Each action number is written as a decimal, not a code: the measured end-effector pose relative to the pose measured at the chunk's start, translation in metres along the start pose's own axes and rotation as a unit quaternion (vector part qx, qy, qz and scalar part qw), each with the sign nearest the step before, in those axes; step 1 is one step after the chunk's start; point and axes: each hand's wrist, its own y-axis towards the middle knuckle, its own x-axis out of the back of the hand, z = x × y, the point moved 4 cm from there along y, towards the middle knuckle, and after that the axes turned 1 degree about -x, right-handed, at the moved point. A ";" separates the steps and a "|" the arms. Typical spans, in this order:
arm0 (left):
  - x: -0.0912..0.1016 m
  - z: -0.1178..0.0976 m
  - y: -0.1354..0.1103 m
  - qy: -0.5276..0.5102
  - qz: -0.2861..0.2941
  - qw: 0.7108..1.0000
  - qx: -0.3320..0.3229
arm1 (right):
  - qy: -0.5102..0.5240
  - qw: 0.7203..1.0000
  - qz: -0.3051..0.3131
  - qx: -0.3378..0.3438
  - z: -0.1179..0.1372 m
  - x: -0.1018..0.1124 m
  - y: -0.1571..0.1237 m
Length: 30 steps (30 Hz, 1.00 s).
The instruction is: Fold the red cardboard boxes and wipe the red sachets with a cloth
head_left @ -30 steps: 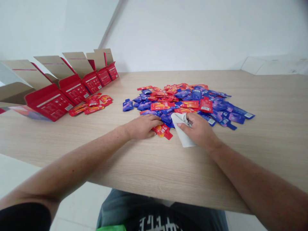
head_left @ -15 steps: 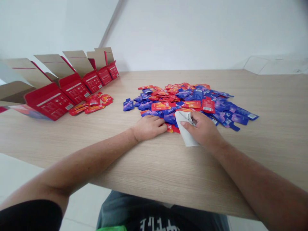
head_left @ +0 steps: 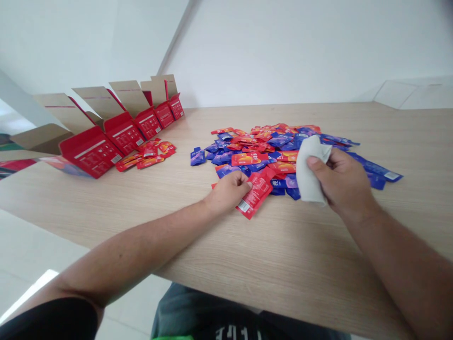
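Note:
My left hand [head_left: 231,191] pinches a red sachet [head_left: 257,192] at the near edge of the pile; its back, with small print and a barcode, faces up. To the right, my right hand [head_left: 348,182] grips a folded white cloth [head_left: 308,177] between thumb and fingers, above the pile's right part. Behind both hands spreads a heap of red-orange and blue-purple sachets [head_left: 249,158], partly hidden by the cloth and my right hand. One blue sachet [head_left: 197,156] lies apart at the heap's left side.
Several open red cartons [head_left: 91,152] with raised flaps stand in a slanting row at the left. Beside them lies a small group of red sachets [head_left: 155,154]. The wooden table [head_left: 226,255] meets a white wall at the back, and its front edge runs near my lap.
My left hand has taken hold of a red sachet and brought it forward. My right hand has moved right with the cloth and lifted it. The view has shifted slightly left.

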 end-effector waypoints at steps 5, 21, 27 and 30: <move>-0.021 0.021 0.010 -0.045 -0.001 0.998 0.034 | -0.065 0.992 0.106 0.014 0.030 -0.016 -0.014; -0.012 -0.001 -0.012 -0.088 0.085 0.993 -0.004 | -0.228 0.924 0.239 0.194 0.062 -0.048 -0.058; -0.014 0.000 -0.015 -0.126 0.089 0.988 0.001 | -0.245 0.936 0.178 0.179 0.061 -0.039 -0.054; -0.017 0.000 -0.018 -0.165 0.105 0.981 0.018 | -0.216 0.918 0.255 0.212 0.065 -0.045 -0.061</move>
